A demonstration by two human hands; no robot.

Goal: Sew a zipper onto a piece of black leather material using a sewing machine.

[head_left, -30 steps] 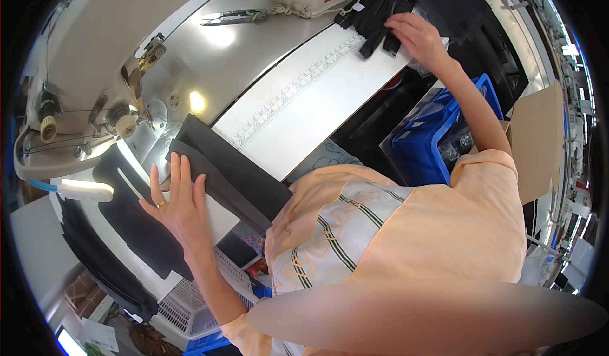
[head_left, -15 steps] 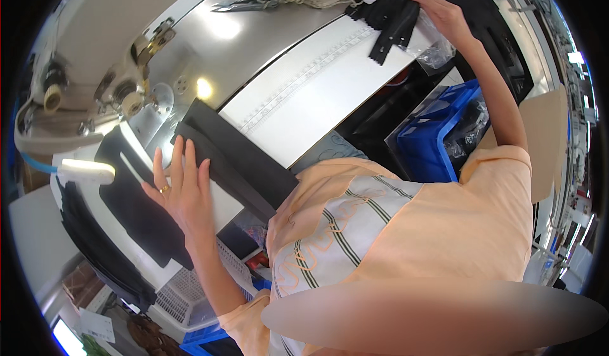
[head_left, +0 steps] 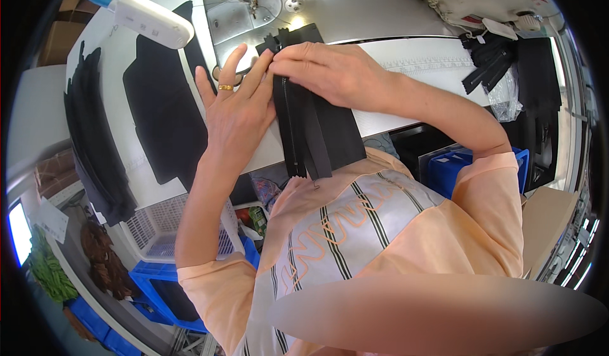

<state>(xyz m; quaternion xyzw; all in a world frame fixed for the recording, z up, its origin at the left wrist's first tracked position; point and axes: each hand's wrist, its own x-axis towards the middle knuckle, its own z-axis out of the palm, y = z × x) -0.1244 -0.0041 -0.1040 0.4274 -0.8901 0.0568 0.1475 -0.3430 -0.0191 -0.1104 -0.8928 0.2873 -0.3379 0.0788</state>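
Observation:
A long black zipper (head_left: 288, 124) lies lengthwise over a black fabric piece (head_left: 342, 134) in front of my body. My right hand (head_left: 333, 73) is closed at the zipper's upper part, fingers together and pinching its tape. Beside it, my left hand (head_left: 241, 115), with a gold ring, has its fingers spread. Its forefinger tips touch the zipper's left edge, close to the right fingertips. A dark loop handle (head_left: 217, 73) shows partly behind the left fingers; the rest of that tool is hidden. More black zippers (head_left: 488, 61) lie in a bunch at the right.
A sewing machine's metal plate (head_left: 238, 23) is beyond my hands, with a white lamp (head_left: 155, 21) at upper left. Black cut fabric (head_left: 165, 108) and a dark stack (head_left: 95, 134) lie left. Below are a white basket (head_left: 158, 226) and a blue crate (head_left: 447, 169).
My right hand has come from the zipper bunch at the right to the middle, bringing one zipper onto the black fabric. My left hand now meets it there. The view has turned.

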